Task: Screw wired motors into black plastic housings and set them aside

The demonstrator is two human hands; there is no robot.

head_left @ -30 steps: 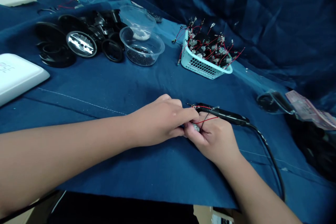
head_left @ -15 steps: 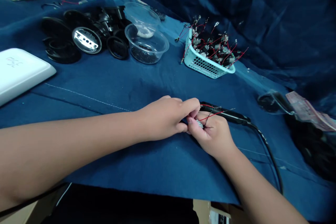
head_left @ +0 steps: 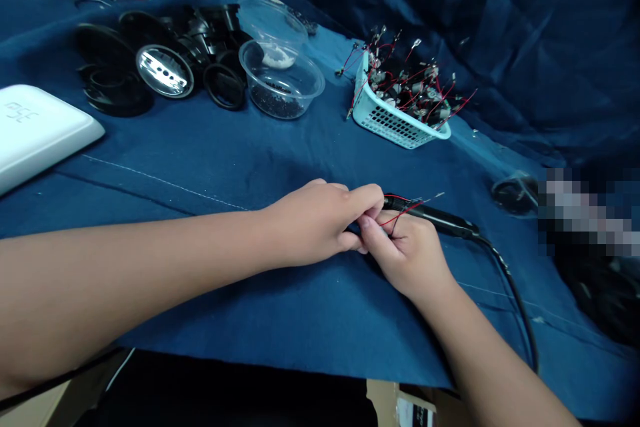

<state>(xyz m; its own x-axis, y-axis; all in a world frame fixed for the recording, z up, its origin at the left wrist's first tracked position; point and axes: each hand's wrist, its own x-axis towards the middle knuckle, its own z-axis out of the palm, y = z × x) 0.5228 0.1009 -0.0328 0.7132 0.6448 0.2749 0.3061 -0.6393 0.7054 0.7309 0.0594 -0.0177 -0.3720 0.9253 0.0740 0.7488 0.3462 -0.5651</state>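
Note:
Both of my hands meet at the middle of the blue cloth. My left hand [head_left: 315, 220] is curled, its fingertips pinched against those of my right hand [head_left: 407, 250]. Between them sits a small part with thin red and black wires [head_left: 400, 212] that stick up and to the right. A black pen-shaped tool [head_left: 440, 219] lies under my right hand's fingers, with its black cable [head_left: 515, 300] trailing off to the right. The part itself is mostly hidden by my fingers.
A light blue basket [head_left: 395, 121] of small wired parts stands at the back. Two clear plastic bowls [head_left: 280, 83] and a heap of black round parts [head_left: 150, 67] lie back left. A white flat device [head_left: 35, 130] rests at the left edge.
My hands have stayed together; the fingers have closed in over the small part, hiding it more. The view has shifted slightly, so the basket and bowls sit a bit higher and to the right.

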